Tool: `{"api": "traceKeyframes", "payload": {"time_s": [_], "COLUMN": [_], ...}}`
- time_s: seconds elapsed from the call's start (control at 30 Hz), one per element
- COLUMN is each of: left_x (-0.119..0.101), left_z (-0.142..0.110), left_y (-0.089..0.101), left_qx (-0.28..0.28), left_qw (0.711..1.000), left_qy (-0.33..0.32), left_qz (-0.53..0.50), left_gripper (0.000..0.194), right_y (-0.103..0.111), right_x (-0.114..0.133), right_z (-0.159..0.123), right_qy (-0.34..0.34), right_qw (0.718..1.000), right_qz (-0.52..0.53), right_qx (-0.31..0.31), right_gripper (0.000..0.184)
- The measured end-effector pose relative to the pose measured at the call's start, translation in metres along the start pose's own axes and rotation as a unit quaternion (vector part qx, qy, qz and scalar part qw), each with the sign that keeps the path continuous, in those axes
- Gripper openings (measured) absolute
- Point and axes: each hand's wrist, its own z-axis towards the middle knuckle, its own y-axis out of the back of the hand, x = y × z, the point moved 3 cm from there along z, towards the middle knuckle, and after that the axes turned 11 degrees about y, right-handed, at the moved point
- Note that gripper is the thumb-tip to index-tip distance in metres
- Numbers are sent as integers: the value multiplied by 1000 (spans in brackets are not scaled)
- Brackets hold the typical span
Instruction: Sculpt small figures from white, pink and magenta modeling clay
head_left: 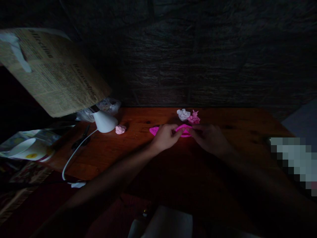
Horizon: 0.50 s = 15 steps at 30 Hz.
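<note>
My left hand (166, 137) and my right hand (210, 137) meet over the wooden table, thumbs and fingers closed on a bright pink, soft-looking piece (185, 127) stretched between them. It curves like a band or folded sheet; its exact kind is hard to tell in the dim light. Another bright pink bit (154, 131) shows just left of my left hand, and whether it joins the held piece is hidden. Right behind my hands sit a small white sculpted shape (183, 114) and a pink sculpted shape (194, 116), side by side.
A white lamp (105, 122) with a newsprint-covered shade (61, 72) stands left on the wooden table (133, 115). Beside it lie a pale pink lump (120, 129), a white cord (71, 157) and dark scissors (81, 140). A paper cup (28, 148) rests far left. A brick-patterned wall rises behind.
</note>
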Motion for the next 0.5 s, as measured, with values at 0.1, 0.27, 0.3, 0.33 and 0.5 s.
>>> {"api": "traceKeyframes", "payload": {"time_s": [0.1,0.27,0.3,0.33,0.5], "left_x": [-5,-5,-4,-3,-3], "left_z": [-3,-2,-1,0,-1], "left_y": [1,0,0,0,0], "left_qx": [0,1,0,-2,-24], "left_qw": [1000,1000,1000,1000,999], "left_qy": [-3,4,7,11,25], "left_qz": [-6,1,4,6,13], "left_gripper": [40,40,40,40,44], "right_y": [0,-2,-2,-1,5], "right_x": [2,1,-1,-2,-7], "right_z": [-1,0,0,1,1], "right_qy": [11,-2,-15,-28,-54], "right_qw": [1000,1000,999,999,997], "right_qz": [21,29,31,36,55], "right_qx": [-12,-12,-5,3,23], "right_gripper": [31,33,32,31,30]}}
